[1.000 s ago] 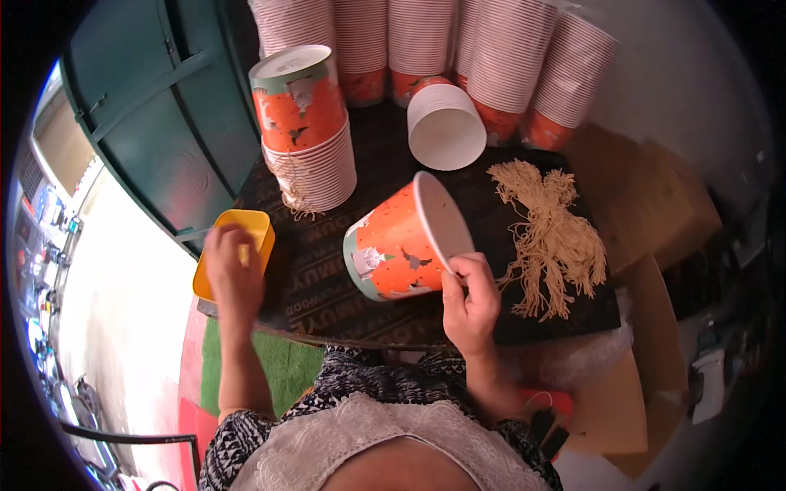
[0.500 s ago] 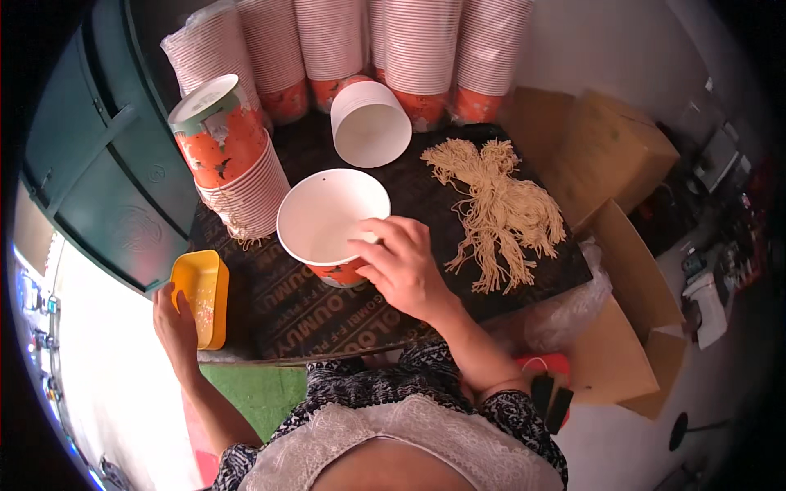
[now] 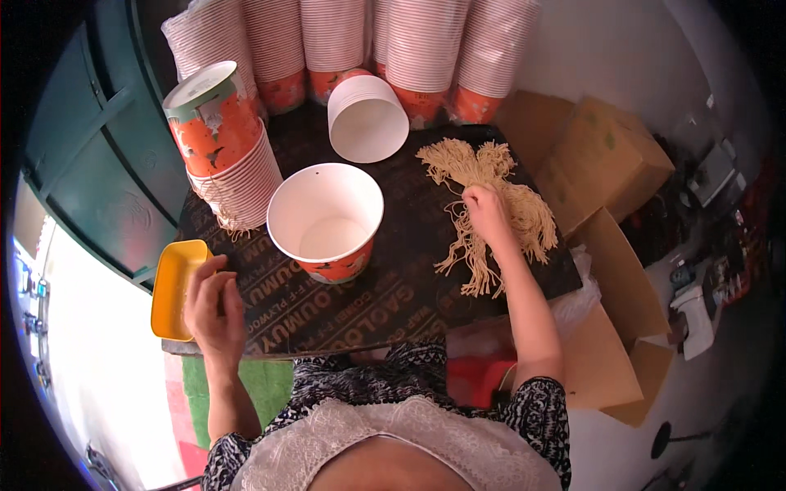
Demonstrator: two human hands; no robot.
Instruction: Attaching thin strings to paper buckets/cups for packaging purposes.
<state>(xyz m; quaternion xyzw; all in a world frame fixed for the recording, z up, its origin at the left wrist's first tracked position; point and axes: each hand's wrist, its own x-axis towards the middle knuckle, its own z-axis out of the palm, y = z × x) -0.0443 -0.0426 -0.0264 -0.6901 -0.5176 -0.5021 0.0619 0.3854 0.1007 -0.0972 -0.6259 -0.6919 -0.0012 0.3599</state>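
My right hand (image 3: 488,214) is closed at the middle of a bundle of beige strings (image 3: 524,214) on the right of the table, its fingertips pinched into the strands. To the left, my left hand (image 3: 214,309) hovers beside a yellow plastic tray (image 3: 166,303), fingers loosely curled and apart from the thumb, with nothing visible between them. Between the hands stands an upright paper bucket (image 3: 326,204), white inside with an orange printed outside; neither hand touches it. The tray's contents are mostly hidden behind my left hand.
An upside-down stack of orange buckets (image 3: 214,135), strings hanging on it, stands at the left. Another bucket (image 3: 368,127) lies on its side. Tall wrapped bucket stacks (image 3: 426,49) line the back. Cardboard boxes (image 3: 610,155) sit right of the dark table (image 3: 393,270).
My right hand has left the upright bucket's rim and moved right onto the strings. My left hand has shifted from the tray's outer side to its right side.
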